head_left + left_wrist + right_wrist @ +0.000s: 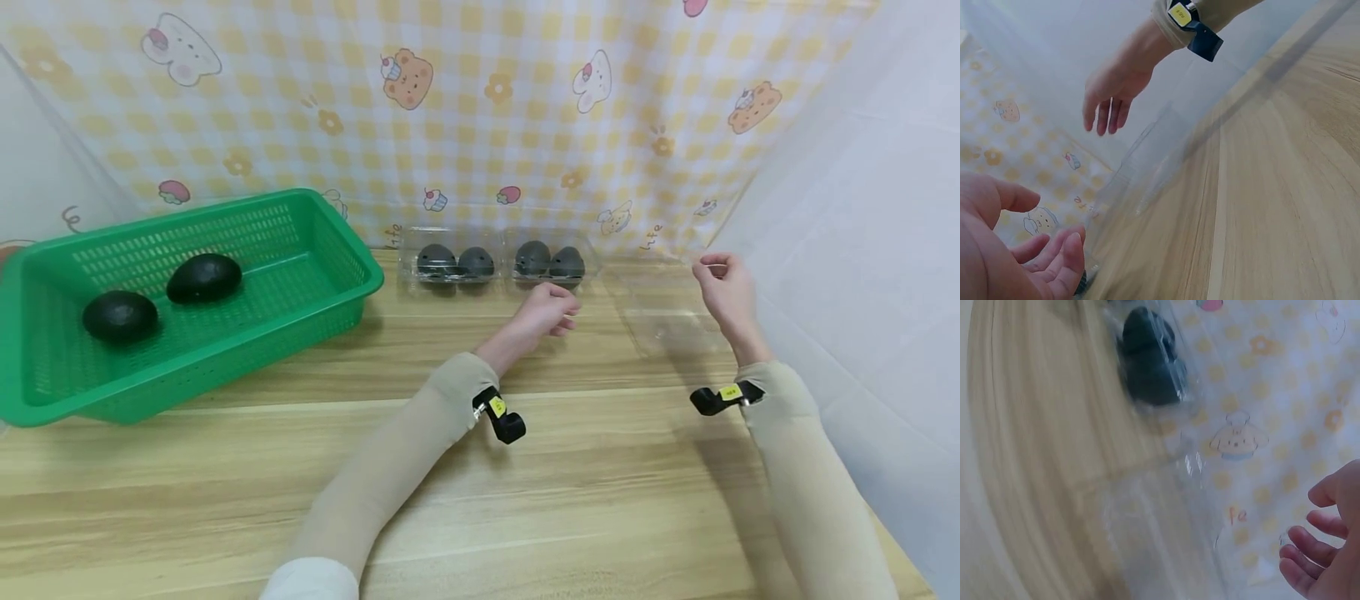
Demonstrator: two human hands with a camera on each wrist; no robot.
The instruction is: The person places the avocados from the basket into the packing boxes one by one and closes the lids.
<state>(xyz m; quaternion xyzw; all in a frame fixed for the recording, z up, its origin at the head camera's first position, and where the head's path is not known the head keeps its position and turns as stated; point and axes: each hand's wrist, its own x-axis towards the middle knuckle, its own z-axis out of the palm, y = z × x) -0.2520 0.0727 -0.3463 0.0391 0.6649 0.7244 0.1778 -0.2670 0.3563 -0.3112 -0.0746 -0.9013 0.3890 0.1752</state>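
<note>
My left hand [542, 312] hovers just in front of two transparent plastic boxes, its fingers loosely bent around nothing. Two dark avocados lie in the left box [450, 233], and two more in the right box [551, 237]. At the right, my right hand [729, 292] is raised beside another transparent plastic container [667, 321]. Its relaxed fingers [1310, 550] hold nothing in the right wrist view. That container shows no avocado inside; its thin outline makes its lid position hard to tell.
A green plastic basket [225, 346] stands at the left with two avocados, one nearer [120, 317] and one farther [204, 277]. A checked yellow curtain [465, 108] borders the wooden table [570, 500] at the back. A white sheet [862, 275] hangs at the right.
</note>
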